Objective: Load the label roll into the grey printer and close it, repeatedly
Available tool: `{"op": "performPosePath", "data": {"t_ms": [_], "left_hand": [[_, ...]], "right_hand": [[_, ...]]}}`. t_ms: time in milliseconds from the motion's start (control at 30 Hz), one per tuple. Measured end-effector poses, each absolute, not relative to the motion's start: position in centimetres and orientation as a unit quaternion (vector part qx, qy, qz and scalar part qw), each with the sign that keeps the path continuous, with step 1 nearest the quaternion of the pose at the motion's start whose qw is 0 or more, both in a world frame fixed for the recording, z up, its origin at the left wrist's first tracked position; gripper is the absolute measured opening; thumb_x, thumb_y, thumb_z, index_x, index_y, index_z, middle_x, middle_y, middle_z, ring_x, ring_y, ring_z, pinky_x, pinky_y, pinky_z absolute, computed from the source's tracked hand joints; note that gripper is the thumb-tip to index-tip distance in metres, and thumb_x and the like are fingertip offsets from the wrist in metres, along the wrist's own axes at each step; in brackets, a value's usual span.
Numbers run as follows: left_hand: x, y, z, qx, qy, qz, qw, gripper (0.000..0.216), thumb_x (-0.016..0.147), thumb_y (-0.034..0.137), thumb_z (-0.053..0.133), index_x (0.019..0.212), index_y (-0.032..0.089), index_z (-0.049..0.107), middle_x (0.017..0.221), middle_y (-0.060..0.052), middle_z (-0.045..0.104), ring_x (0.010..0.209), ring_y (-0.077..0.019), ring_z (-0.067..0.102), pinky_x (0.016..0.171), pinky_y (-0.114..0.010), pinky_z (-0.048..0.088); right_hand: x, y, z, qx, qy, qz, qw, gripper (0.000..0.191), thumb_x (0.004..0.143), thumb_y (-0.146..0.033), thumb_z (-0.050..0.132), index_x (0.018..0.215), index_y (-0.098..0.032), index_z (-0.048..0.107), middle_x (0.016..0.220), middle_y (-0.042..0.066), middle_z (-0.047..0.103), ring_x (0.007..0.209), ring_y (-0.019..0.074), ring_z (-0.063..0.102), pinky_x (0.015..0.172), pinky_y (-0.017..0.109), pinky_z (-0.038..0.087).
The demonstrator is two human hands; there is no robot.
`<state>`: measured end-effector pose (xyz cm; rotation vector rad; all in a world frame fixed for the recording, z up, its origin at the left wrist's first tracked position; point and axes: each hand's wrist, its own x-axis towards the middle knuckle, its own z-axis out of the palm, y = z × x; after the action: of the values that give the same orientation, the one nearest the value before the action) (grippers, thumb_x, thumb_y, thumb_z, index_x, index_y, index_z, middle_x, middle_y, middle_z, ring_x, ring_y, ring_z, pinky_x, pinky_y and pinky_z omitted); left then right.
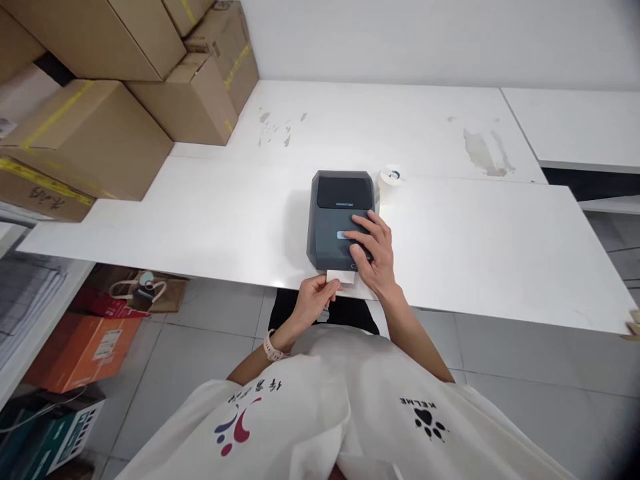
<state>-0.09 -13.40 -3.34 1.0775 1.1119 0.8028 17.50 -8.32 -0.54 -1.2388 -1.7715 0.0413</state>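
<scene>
A dark grey label printer [330, 223] stands on the white table close to its front edge. From its front slot a white paper label [345, 277] sticks out. My left hand [316, 293] pinches the left part of this label between thumb and fingers. My right hand [373, 253] rests on the printer's top with its fingers spread, one fingertip at the light-coloured button [341, 235]. Just behind the printer on the right stands a roll of white labels [390, 181], its lower part partly hidden.
Cardboard boxes [90, 140] are stacked on the table's left end. The white tabletop [475, 247] has peeled, stained patches farther back, below a white wall. An orange box [85, 347] and bags stand on the tiled floor at the left.
</scene>
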Motion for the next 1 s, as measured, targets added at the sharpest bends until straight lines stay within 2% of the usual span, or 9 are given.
{"op": "performPosePath", "data": {"t_ms": [133, 200, 267, 333, 400, 567, 733, 867, 1000], "left_hand": [[-1.6, -13.2, -3.7, 0.454, 0.556, 0.443, 0.537, 0.038, 0.091, 0.046, 0.059, 0.066, 0.018, 0.067, 0.057, 0.003, 0.055, 0.052, -0.0082, 0.047, 0.053, -0.024, 0.039], [-1.9, -12.5, -3.2, 0.443, 0.578, 0.522, 0.445, 0.033, 0.094, 0.045, 0.055, 0.079, 0.020, 0.070, 0.072, 0.000, 0.065, 0.065, -0.0115, 0.058, 0.063, -0.025, 0.047], [-1.8, -11.5, -2.6, 0.456, 0.572, 0.555, 0.395, 0.033, 0.097, 0.048, 0.051, 0.107, 0.024, 0.071, 0.109, -0.006, 0.073, 0.099, -0.0173, 0.067, 0.085, -0.030, 0.054], [-1.5, -10.8, -2.1, 0.484, 0.557, 0.540, 0.406, 0.044, 0.098, 0.052, 0.048, 0.135, 0.030, 0.060, 0.148, -0.006, 0.058, 0.136, -0.0213, 0.054, 0.110, -0.036, 0.047], [-1.1, -10.4, -1.7, 0.508, 0.539, 0.504, 0.444, 0.053, 0.100, 0.055, 0.042, 0.149, 0.033, 0.047, 0.164, -0.003, 0.041, 0.152, -0.0220, 0.037, 0.124, -0.040, 0.035], [-0.3, -10.0, -0.5, 0.527, 0.517, 0.497, 0.456, 0.056, 0.102, 0.057, 0.033, 0.152, 0.035, 0.044, 0.167, 0.001, 0.036, 0.158, -0.0226, 0.025, 0.130, -0.045, 0.024], [0.2, -7.9, 0.8, 0.514, 0.513, 0.558, 0.402, 0.057, 0.102, 0.058, 0.027, 0.143, 0.029, 0.056, 0.155, -0.005, 0.052, 0.148, -0.0222, 0.043, 0.124, -0.042, 0.035], [-0.1, -4.5, 0.8, 0.533, 0.545, 0.531, 0.369, 0.051, 0.098, 0.053, 0.047, 0.143, 0.028, 0.054, 0.152, -0.007, 0.053, 0.145, -0.0259, 0.045, 0.118, -0.042, 0.041], [-0.4, -1.4, 0.4, 0.587, 0.569, 0.404, 0.411, 0.072, 0.088, 0.039, 0.063, 0.155, 0.029, 0.038, 0.161, -0.010, 0.043, 0.147, -0.0343, 0.042, 0.111, -0.048, 0.044]], "right_hand": [[17.8, -8.1, 0.1, -0.524, -0.758, -0.113, 0.373, 0.023, 0.099, -0.047, 0.055, 0.108, -0.032, 0.069, 0.134, -0.002, 0.069, 0.146, 0.0292, 0.043, 0.125, 0.056, 0.014], [17.8, -7.8, 0.4, -0.520, -0.767, -0.137, 0.350, 0.023, 0.099, -0.049, 0.055, 0.101, -0.031, 0.068, 0.134, -0.003, 0.069, 0.148, 0.0294, 0.040, 0.126, 0.056, 0.008], [17.6, -7.8, 0.3, -0.520, -0.767, -0.116, 0.357, 0.027, 0.100, -0.051, 0.051, 0.099, -0.029, 0.066, 0.139, -0.001, 0.066, 0.149, 0.0296, 0.038, 0.125, 0.056, 0.011], [17.3, -8.3, -0.4, -0.533, -0.745, -0.065, 0.396, 0.034, 0.100, -0.055, 0.045, 0.109, -0.027, 0.063, 0.150, 0.006, 0.056, 0.150, 0.0314, 0.036, 0.123, 0.058, 0.021], [16.8, -9.3, -1.5, -0.549, -0.699, 0.000, 0.458, 0.043, 0.101, -0.055, 0.040, 0.129, -0.025, 0.055, 0.160, 0.012, 0.042, 0.151, 0.0328, 0.036, 0.118, 0.058, 0.032], [15.8, -11.1, -2.7, -0.542, -0.610, 0.121, 0.565, 0.057, 0.104, -0.050, 0.030, 0.158, -0.032, 0.027, 0.168, 0.010, 0.029, 0.156, 0.0304, 0.028, 0.121, 0.059, 0.033], [16.3, -8.5, 0.3, -0.519, -0.627, 0.099, 0.572, 0.066, 0.102, -0.063, 0.020, 0.161, -0.035, 0.016, 0.169, 0.005, 0.024, 0.157, 0.0323, 0.025, 0.125, 0.060, 0.030], [17.3, -3.5, 4.3, -0.498, -0.645, 0.041, 0.578, 0.069, 0.101, -0.066, 0.010, 0.162, -0.034, 0.007, 0.168, 0.006, 0.023, 0.154, 0.0322, 0.030, 0.124, 0.057, 0.033], [18.1, 2.5, 7.8, -0.487, -0.640, 0.042, 0.593, 0.069, 0.101, -0.066, 0.010, 0.161, -0.032, 0.007, 0.168, 0.007, 0.022, 0.151, 0.0246, 0.036, 0.124, 0.045, 0.036]]}}
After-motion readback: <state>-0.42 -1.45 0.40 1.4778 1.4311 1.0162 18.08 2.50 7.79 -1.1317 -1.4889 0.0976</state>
